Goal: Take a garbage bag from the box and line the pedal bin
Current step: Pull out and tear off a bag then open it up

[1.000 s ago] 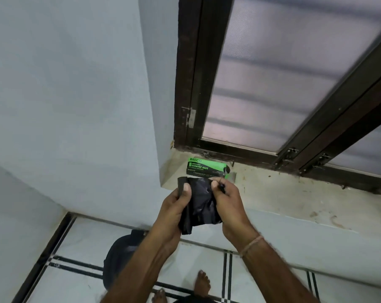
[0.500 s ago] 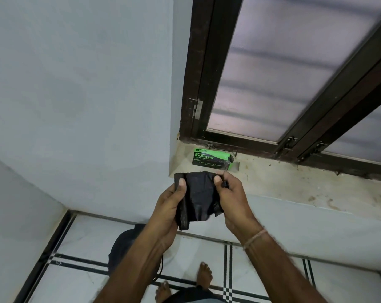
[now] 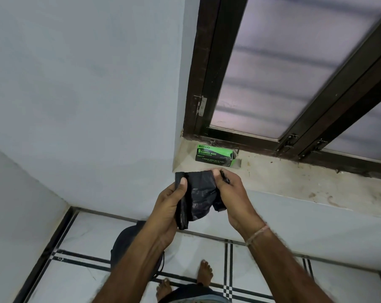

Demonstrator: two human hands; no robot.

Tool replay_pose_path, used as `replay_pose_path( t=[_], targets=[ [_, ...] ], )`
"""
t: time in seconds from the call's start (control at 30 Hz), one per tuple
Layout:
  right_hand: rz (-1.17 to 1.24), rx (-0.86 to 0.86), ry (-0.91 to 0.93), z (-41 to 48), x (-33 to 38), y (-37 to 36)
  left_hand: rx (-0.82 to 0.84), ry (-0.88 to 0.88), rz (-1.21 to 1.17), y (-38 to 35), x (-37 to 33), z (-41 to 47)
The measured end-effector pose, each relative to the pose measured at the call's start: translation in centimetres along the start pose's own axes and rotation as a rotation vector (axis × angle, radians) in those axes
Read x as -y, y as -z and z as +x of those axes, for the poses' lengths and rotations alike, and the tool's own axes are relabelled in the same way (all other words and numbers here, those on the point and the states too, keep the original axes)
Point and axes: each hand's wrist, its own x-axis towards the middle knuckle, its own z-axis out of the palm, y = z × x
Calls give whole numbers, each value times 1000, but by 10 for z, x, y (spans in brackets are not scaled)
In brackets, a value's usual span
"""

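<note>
Left hand [image 3: 167, 206] and right hand [image 3: 231, 193] both pinch a folded black garbage bag [image 3: 199, 200] — green box [image 3: 213, 155] on the sill [image 3: 294, 182] behind, pedal bin [image 3: 126, 241] below.

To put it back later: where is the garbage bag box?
Head view: the green box lies on the window sill, at its left end, beyond the black bag.

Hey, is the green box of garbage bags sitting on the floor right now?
No, the green box lies up on the window sill, against the dark frame.
</note>
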Motion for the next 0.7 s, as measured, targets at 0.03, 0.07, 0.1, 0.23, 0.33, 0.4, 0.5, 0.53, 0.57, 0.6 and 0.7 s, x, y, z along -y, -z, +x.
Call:
replay_pose_path(
  t=[0.03,0.07,0.1,0.23,0.33,0.4,0.5,0.53,0.57,0.6,0.7],
  targets=[
    [-21,41,7,-2,1,0,2,0,-5,0,1,-1],
    [-49,78,16,-3,2,0,6,-6,-7,1,1,-1],
    [-75,102,24,-3,1,-1,8,-11,-7,2,2,-1],
    [-80,52,-20,0,-5,1,5,-19,-10,5,3,-1],
    [-88,3,-33,-1,-7,1,16,-24,30,6,6,-1],
    [-64,7,-6,-2,-5,1,17,-17,25,5,7,-1],
    [-56,108,14,-6,-1,1,-6,-4,15,4,8,-1],
    [-81,124,6,-7,0,1,-14,2,0,4,8,-1],
    [-99,116,-3,-6,0,2,-24,7,-15,5,8,-1],
    [-106,95,-16,-6,0,3,-30,12,-24,6,7,-1],
    [-109,33,-49,-3,-2,7,-36,19,-16,8,8,1]
  ],
)
